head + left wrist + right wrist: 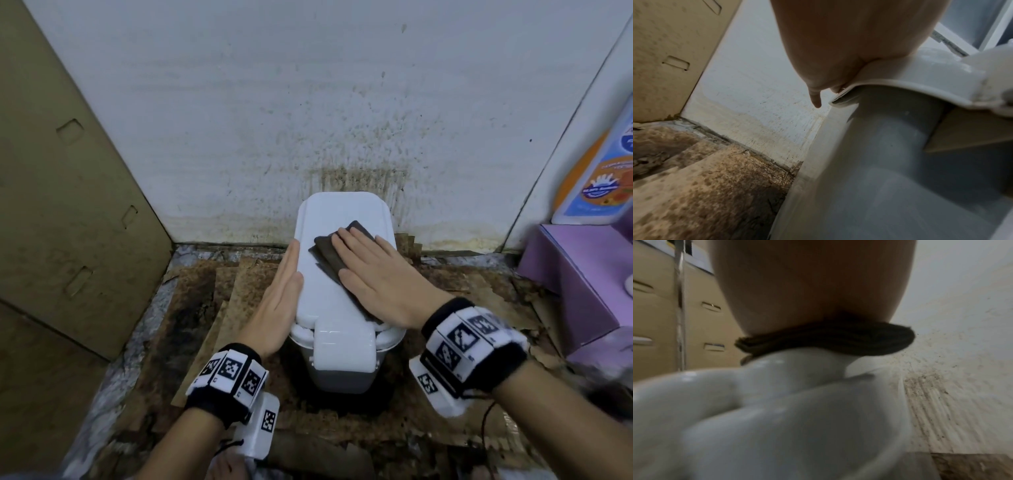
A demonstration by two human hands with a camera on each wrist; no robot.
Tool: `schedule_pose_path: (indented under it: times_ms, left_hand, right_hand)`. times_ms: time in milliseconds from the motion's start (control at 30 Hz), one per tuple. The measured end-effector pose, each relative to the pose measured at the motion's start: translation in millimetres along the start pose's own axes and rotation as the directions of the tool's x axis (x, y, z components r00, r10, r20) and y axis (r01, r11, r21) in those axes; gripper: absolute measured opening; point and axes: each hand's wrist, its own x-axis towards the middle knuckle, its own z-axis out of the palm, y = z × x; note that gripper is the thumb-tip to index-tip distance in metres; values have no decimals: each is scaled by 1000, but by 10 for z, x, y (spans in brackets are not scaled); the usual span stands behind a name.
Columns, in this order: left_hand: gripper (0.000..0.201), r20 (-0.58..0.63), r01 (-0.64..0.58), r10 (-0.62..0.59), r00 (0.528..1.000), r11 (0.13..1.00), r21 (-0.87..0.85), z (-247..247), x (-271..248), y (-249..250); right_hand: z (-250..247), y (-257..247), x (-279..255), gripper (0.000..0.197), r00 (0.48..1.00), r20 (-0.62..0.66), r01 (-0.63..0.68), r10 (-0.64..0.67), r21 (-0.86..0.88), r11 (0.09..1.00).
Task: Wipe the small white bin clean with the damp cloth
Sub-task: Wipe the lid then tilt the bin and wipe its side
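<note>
The right hand (pixel 371 274) lies flat, palm down, with its fingers straight and spread a little, pressing a folded dark cloth (pixel 337 255) onto the closed lid of the small white bin (pixel 329 298); nothing is curled round the cloth, it is simply held down under the palm and fingers. From the right wrist view the cloth (pixel 826 337) shows as a stack of dark folds squeezed between the palm and the glossy lid. The left hand (pixel 277 301) stands on edge against the lid's left rim, fingers straight and together, thumb side up (a bracing touch, not a grasp); the left wrist view shows the heel of that hand (pixel 840 53) bearing on the lid's lip. The bin stands on stained, flaking cardboard (pixel 219 308) close against a spattered white wall (pixel 308 102), between a brown carton (pixel 61 192) on its left and a purple box (pixel 579 274) on its right. Both wrists wear black bands carrying square coded markers. A blue-and-orange bottle (pixel 603 164) stands on the purple box; its label print is too blurred to read.
</note>
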Motion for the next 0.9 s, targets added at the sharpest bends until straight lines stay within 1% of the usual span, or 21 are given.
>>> schedule_pose_path:
  times_ms: [67,200,367,433,567,700,767,833,867,900]
  left_hand:
    - [51,-4,-4,4,1000,1000,-13,8,-2,5]
    - [51,-14,3,-3,1000,1000,-31,22,0,31]
    - [50,-24,6,-7,1000,1000,-19,36,-2,29]
    - [50,-33,8,-8,999,1000,-17,38,-9,31]
    - [50,-31,26,-26,999,1000,-3,31,-23,90]
    - [51,-27,15,-14,1000,1000,22,38,-10,93]
    - [52,-22,3,-3,1000,1000,29,33,-4,78]
    - [53,-15,-5,6,1000,999,33,25,-12,71]
    - [53,-11,-4,5,1000,999,37,14,-18,70]
    - [54,-7,-4,4,1000,999,42,6,-20,72]
  right_hand:
    - [102,-130,-182,72,997,-80,-7,9,15,1000]
    - [282,-467,-440,62,955,-280,-114,99,-38,993]
    - [500,-831,-523,56,872,-410,-258,267,78,963]
    - [544,-896,-515,56,850,-433,-289,300,93,953]
    - [471,-811,-409,55,857,-433,-276,278,69,959]
    - [357,-616,-287,61,861,-399,-307,316,89,948]
    - [310,-456,-253,60,868,-363,-297,339,168,940]
    - [289,-258,-267,54,883,-301,-298,360,234,925]
    - [296,-178,-290,50,891,-288,-276,350,269,923]
    - [312,-113,-320,48,896,-274,-234,349,376,897]
